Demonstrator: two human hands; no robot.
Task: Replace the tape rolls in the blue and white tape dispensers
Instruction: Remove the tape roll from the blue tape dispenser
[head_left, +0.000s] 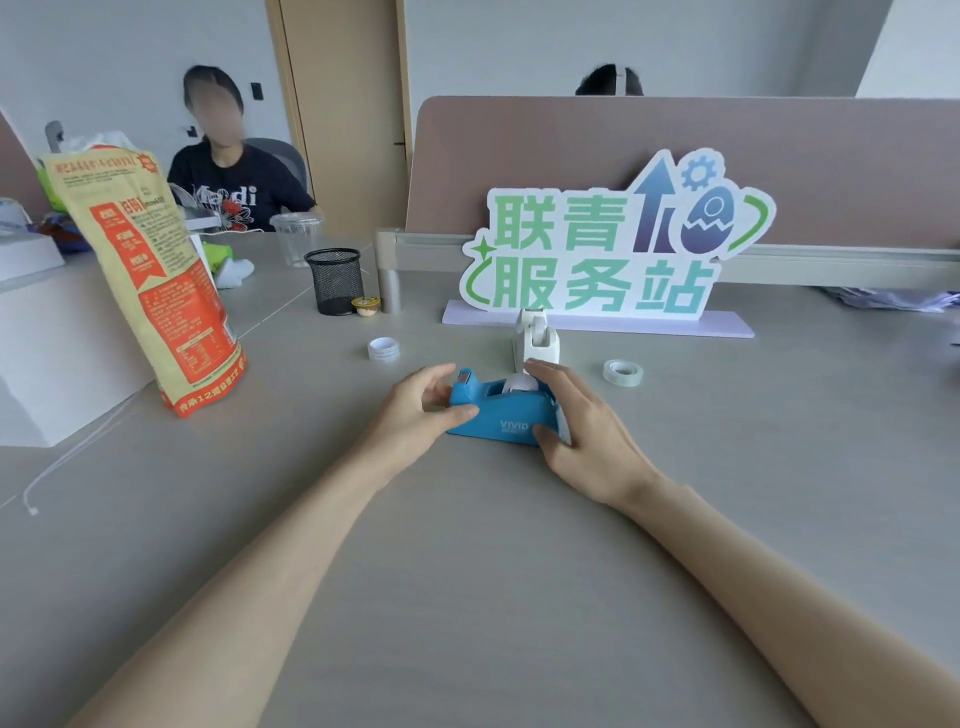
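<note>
Noting white dispenser (537, 338) standing just behind, tape roll (622, 372) lying right, white ring (383, 348) left. Observing blue dispenser (498, 415) at centre of counter (467, 545), being gripped at both ends by left hand (415, 410) and right hand (582, 415), fingers curling round it.

Blue dispenser (498, 415) (white lettering), white dispenser (537, 340), black mesh cup (335, 280)

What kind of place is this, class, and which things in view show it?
Probably a shared office: a long grey desk with a partition screen, a mesh pen holder, and another person seated in an office chair across it.
</note>
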